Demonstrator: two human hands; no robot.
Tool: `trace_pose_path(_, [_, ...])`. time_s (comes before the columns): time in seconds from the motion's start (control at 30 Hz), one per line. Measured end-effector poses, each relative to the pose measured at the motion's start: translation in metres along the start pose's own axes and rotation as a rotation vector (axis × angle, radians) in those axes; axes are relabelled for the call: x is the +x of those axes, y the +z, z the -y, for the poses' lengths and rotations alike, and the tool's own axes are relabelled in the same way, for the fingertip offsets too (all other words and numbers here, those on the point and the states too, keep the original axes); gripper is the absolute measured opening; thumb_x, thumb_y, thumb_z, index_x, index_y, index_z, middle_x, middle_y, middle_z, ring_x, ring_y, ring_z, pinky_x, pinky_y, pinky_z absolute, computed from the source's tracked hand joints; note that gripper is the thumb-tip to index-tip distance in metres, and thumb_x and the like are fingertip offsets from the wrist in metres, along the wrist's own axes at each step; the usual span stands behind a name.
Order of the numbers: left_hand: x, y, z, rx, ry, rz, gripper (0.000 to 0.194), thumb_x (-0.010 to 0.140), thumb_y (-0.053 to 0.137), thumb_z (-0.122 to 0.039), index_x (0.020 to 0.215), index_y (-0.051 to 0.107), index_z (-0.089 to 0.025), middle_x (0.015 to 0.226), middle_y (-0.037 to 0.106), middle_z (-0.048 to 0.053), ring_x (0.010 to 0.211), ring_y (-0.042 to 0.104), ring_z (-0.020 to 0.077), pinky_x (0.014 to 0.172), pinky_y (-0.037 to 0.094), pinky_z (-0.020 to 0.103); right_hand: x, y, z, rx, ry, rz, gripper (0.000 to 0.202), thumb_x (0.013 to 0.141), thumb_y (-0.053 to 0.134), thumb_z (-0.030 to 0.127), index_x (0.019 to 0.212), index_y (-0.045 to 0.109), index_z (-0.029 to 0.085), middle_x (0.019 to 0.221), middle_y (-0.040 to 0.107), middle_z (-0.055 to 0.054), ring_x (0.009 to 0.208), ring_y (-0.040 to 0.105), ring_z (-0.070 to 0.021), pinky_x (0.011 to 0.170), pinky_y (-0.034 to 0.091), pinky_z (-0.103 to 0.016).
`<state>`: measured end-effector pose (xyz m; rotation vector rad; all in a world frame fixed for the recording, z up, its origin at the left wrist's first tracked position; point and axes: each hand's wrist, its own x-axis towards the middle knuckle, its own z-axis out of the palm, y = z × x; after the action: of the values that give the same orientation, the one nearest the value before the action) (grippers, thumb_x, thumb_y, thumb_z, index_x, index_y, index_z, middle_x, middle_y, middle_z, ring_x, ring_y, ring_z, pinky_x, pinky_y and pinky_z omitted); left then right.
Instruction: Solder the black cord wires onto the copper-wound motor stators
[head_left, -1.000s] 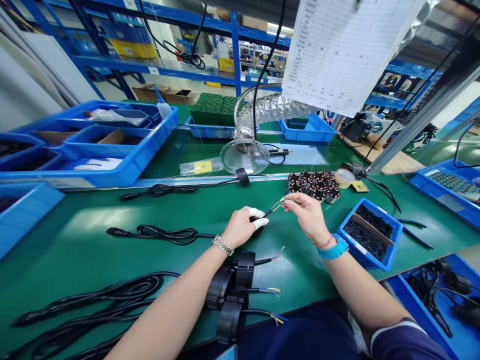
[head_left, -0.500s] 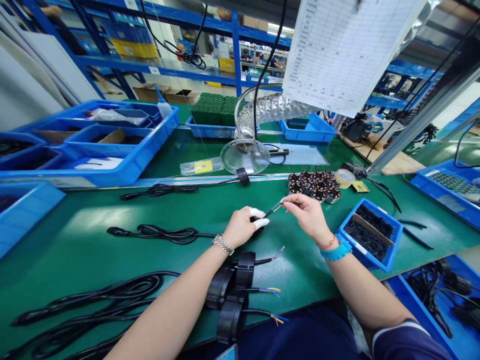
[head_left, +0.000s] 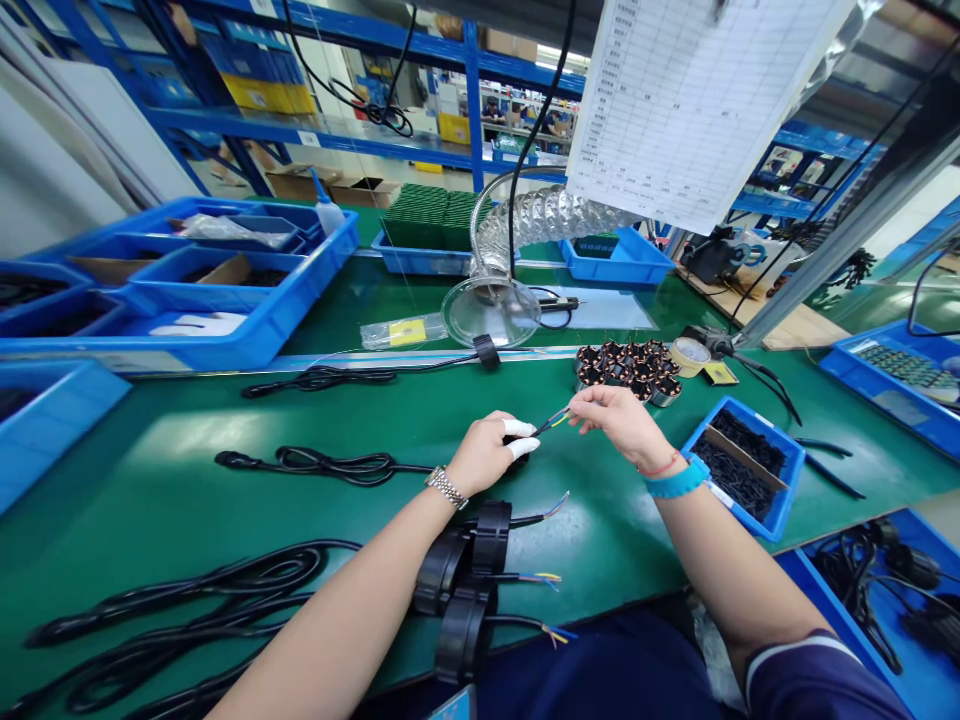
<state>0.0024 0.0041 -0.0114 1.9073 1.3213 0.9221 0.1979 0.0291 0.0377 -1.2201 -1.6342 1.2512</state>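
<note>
My left hand [head_left: 499,450], with white covers on thumb and forefinger, is closed on a black cable [head_left: 409,468] near its stripped end. Coloured wires [head_left: 556,419] fan out beyond those fingertips. My right hand [head_left: 611,420] pinches the tips of these wires between thumb and forefinger. A dark part under my left hand is mostly hidden. Nearer to me, several black round caps [head_left: 463,632] sit on cables whose ends show bare coloured wires [head_left: 559,634]. More coiled black cables [head_left: 180,590] lie to the left, partly behind my left forearm.
Copper-wound stators [head_left: 626,370] stand together beyond my right hand, beside a tape roll [head_left: 690,352]. A blue bin [head_left: 787,500] of small black pieces sits to the right. Blue trays [head_left: 315,285] stand at the left. A clear funnel hood [head_left: 491,312] hangs mid-table.
My right hand has shifted slightly right and its other fingers have curled a little. My left hand has stayed almost in place.
</note>
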Motion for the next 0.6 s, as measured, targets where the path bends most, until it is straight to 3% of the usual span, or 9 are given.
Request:
trace_pose_path(0.17, [0.001,-0.001,-0.002,0.012,0.026,0.029,0.016,0.074,0.056,-0.027,0.081,0.069,-0.019,0.082,0.066,0.005,0.085,0.057,0.0179,0.081,0.045,0.032,0.001,-0.001,-0.006,0.028,-0.01,0.08,0.022,0.067,0.062,0.033,0.075,0.062,0.013,0.066,0.063,-0.002,0.056,0.054,-0.0087,0.057,0.045,-0.023])
trace_pose_path(0.37, [0.0,-0.001,-0.001,0.035,0.027,0.05,0.017,0.074,0.057,-0.028,0.083,0.069,-0.018,0.085,0.066,0.005,0.086,0.057,0.0177,0.081,0.045,0.03,0.001,0.019,-0.015,-0.022,-0.012,0.129,0.015,0.066,0.063,0.026,0.072,0.062,0.013,0.061,0.061,0.0,0.055,0.055,-0.0093,0.055,0.045,-0.022])
trace_pose_path(0.6, [0.007,0.001,0.007,0.138,-0.069,-0.021,0.031,0.08,0.047,-0.034,0.098,0.063,-0.015,0.1,0.065,0.009,0.093,0.058,0.0198,0.085,0.045,0.033,-0.016,0.046,-0.038,-0.082,-0.064,0.067,0.023,0.076,0.053,0.031,0.09,0.058,0.013,0.062,0.06,-0.001,0.053,0.056,-0.0099,0.053,0.047,-0.024])
